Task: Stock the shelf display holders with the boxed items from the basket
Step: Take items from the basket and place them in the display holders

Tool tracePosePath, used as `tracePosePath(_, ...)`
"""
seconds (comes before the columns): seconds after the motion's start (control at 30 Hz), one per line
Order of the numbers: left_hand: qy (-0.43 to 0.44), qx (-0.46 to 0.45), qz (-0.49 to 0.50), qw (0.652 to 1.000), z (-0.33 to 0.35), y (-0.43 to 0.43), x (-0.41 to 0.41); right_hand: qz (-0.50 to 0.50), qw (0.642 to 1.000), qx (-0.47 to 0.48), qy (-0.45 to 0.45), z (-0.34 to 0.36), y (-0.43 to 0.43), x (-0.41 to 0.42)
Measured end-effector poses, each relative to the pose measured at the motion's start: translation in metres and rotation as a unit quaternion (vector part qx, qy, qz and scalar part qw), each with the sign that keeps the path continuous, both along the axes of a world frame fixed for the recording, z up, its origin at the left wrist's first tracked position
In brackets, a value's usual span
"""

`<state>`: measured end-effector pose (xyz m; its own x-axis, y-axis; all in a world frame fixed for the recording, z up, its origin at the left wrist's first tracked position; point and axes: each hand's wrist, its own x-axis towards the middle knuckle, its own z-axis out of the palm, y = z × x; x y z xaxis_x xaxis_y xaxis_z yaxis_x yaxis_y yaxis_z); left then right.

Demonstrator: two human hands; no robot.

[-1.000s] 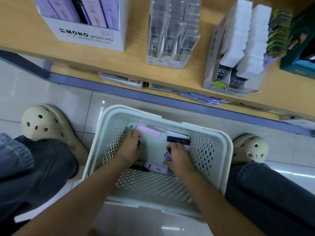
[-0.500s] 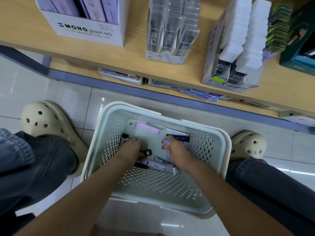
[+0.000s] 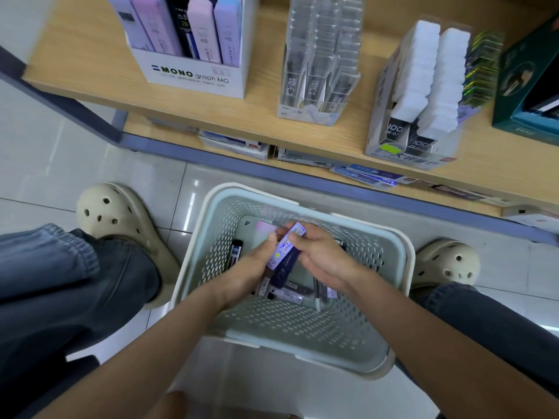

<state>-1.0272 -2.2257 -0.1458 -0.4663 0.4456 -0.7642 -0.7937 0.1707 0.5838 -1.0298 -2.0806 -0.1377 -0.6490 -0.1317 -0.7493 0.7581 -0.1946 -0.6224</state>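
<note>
A pale perforated basket (image 3: 402, 261) stands on the floor between my feet. Both hands meet above its middle. My left hand (image 3: 251, 267) and my right hand (image 3: 320, 258) together hold a small stack of slim purple and dark blue boxes (image 3: 286, 252), tilted up and to the right. Several more slim boxes (image 3: 290, 293) lie on the basket floor, and one dark box (image 3: 235, 252) leans at the left wall. On the wooden shelf stand a white MONO display holder (image 3: 196, 74) with pastel boxes and a clear acrylic holder (image 3: 317, 71).
A cardboard holder with white foam blocks (image 3: 423, 95) and a teal box (image 3: 529, 86) stand on the shelf's right. Flat packs (image 3: 363, 175) lie on the lower shelf behind a blue rail. Beige clogs (image 3: 121, 225) flank the basket on a tiled floor.
My hands were apart, low in the basket, picking among the boxes. They have since come together and lifted a stack of boxes above the basket floor. The camera has tilted up toward the shelf.
</note>
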Motion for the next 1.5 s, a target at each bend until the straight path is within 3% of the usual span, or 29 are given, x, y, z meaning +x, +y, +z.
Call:
tracePosePath(0.23,0.058,-0.023,-0.046,0.997,0.019,-0.015,0.009,-0.012,0.999,-0.027,0.034,0.003,-0.004,0.004)
tracePosePath(0.33,0.067,-0.036,-0.034,0.996,0.024,-0.024,0.007,0.065,0.989,0.115,0.061,-0.011,0.001,0.007)
tracePosePath(0.43,0.094,-0.046,-0.029,0.994,0.030,-0.033,0.004,0.229,0.938,0.247,0.081,-0.040,0.011,0.027)
tracePosePath(0.57,0.124,-0.058,-0.036,0.990,0.030,-0.043,-0.001,0.435,0.827,0.341,0.103,-0.064,0.019,0.053)
tracePosePath(0.9,0.126,-0.076,-0.069,0.987,0.036,-0.042,-0.005,0.580,0.703,0.393,0.124,-0.063,0.005,0.053)
tracePosePath(1.07,0.123,-0.082,-0.063,0.987,0.042,-0.043,-0.005,0.580,0.707,0.385,0.123,-0.060,0.005,0.053)
tracePosePath(1.23,0.092,-0.064,-0.015,0.994,0.054,-0.040,0.001,0.557,0.759,0.319,0.106,-0.045,0.006,0.044)
tracePosePath(1.5,0.153,-0.083,0.090,0.981,0.091,-0.033,0.013,0.444,0.839,0.258,0.182,0.021,-0.009,0.023)
